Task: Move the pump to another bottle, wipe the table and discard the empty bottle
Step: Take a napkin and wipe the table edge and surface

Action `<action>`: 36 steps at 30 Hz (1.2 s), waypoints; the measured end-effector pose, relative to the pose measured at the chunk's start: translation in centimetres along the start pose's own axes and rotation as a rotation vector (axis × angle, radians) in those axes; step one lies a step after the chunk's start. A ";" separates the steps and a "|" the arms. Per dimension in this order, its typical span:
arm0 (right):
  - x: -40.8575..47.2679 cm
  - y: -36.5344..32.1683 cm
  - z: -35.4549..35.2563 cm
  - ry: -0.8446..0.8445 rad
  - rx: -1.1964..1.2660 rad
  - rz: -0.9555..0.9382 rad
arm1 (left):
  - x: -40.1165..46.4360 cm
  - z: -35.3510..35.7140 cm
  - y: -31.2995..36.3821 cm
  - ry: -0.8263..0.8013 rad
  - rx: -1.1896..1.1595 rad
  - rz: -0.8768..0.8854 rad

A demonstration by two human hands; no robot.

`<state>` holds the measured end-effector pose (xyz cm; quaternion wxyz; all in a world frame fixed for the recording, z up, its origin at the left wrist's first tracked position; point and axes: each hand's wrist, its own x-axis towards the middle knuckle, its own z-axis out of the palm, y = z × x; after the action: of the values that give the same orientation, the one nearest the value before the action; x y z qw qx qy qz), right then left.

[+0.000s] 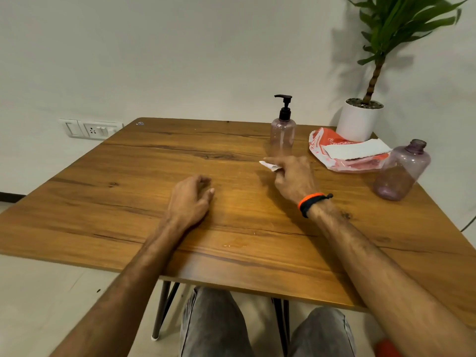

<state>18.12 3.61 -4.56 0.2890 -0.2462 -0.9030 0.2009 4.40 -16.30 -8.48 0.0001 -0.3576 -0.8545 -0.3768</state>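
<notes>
The pump sits already on the far bottle; the uncapped bottle waits at the tabletop right edge; the right hand pinches a tissue, probably for wiping; the left hand rests loose, holding nothing.

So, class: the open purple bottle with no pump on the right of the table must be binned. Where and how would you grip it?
Grip the open bottle round its wide lower body, from the near side with the right hand. It stands upright, its narrow neck giving less hold, and that hand must first drop its tissue.
</notes>
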 end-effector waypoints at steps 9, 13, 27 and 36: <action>-1.3 0.8 2.4 -0.432 -0.210 -0.133 | -1.2 -0.2 -2.0 -0.030 0.178 0.111; -1.8 -0.5 3.1 -0.492 -0.142 -0.226 | -1.4 -0.3 -1.6 -0.045 0.192 0.095; -5.8 -1.1 -0.8 -0.693 -0.076 -0.280 | -2.8 -1.2 -0.9 -0.119 0.208 0.089; -10.5 -1.6 -1.2 -0.550 -0.072 -0.190 | -4.0 -1.8 -1.0 -0.148 0.199 0.105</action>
<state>25.76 -3.32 -7.30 0.0417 -0.1070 -0.9731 0.1999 6.28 -20.36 -8.84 -0.0077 -0.4268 -0.8654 -0.2623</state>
